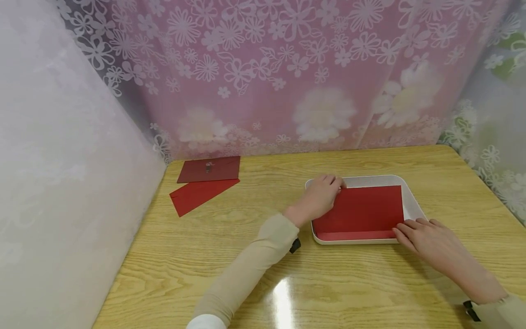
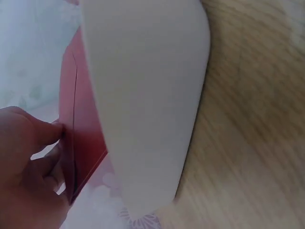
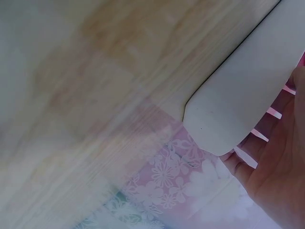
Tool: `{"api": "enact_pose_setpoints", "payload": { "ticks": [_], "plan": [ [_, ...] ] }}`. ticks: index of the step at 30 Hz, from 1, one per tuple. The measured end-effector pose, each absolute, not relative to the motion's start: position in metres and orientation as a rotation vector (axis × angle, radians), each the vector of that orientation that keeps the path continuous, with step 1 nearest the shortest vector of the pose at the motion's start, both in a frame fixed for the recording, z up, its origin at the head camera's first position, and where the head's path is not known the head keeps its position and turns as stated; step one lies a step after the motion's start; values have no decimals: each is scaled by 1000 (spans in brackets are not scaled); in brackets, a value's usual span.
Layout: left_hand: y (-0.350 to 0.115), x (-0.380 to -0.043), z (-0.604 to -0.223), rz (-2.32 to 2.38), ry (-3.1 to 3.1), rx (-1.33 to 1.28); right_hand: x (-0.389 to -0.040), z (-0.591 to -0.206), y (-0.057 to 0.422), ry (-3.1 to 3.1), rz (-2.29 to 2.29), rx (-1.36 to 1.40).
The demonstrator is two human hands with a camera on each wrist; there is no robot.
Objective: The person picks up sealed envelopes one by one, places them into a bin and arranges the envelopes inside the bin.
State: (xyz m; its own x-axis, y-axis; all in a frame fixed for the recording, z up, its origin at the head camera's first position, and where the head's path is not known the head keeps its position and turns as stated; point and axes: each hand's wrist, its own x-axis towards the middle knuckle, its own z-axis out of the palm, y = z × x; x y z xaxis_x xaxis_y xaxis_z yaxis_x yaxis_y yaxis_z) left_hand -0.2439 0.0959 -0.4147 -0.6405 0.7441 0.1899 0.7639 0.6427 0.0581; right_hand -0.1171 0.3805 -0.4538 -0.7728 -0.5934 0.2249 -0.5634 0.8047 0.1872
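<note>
A red envelope (image 1: 361, 210) lies tilted in a shallow white tray (image 1: 412, 208) on the right half of the table. My left hand (image 1: 318, 198) pinches the envelope's left end; in the left wrist view, thumb and fingers hold the edge of the red envelope (image 2: 86, 119) beyond the wall of the tray (image 2: 147, 105). At the tray's front right corner, my right hand (image 1: 429, 240) touches the rim and the envelope's near corner. The right wrist view shows the fingers of this hand (image 3: 281, 148) spread along the rim, with their tips partly hidden behind the tray (image 3: 233, 105).
At the back left of the wooden table (image 1: 172, 269) lie a dark red envelope (image 1: 222, 170) with a small printed mark and a brighter red envelope (image 1: 201, 195) partly under it. A floral curtain (image 1: 255, 91) hangs behind the table, and a pale wall (image 1: 74, 160) stands at left.
</note>
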Motion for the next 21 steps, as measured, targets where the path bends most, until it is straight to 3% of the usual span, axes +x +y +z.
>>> {"api": "enact_pose_setpoints", "payload": {
  "ticks": [11,21],
  "plan": [
    [91,-239,-423,-86,-2854,-1253,-117,-453,381,-2679,-225,953],
    [59,-249,-411,-467,-2644,-1068,-116,-454,383,-2679,-198,946]
  ]
}}
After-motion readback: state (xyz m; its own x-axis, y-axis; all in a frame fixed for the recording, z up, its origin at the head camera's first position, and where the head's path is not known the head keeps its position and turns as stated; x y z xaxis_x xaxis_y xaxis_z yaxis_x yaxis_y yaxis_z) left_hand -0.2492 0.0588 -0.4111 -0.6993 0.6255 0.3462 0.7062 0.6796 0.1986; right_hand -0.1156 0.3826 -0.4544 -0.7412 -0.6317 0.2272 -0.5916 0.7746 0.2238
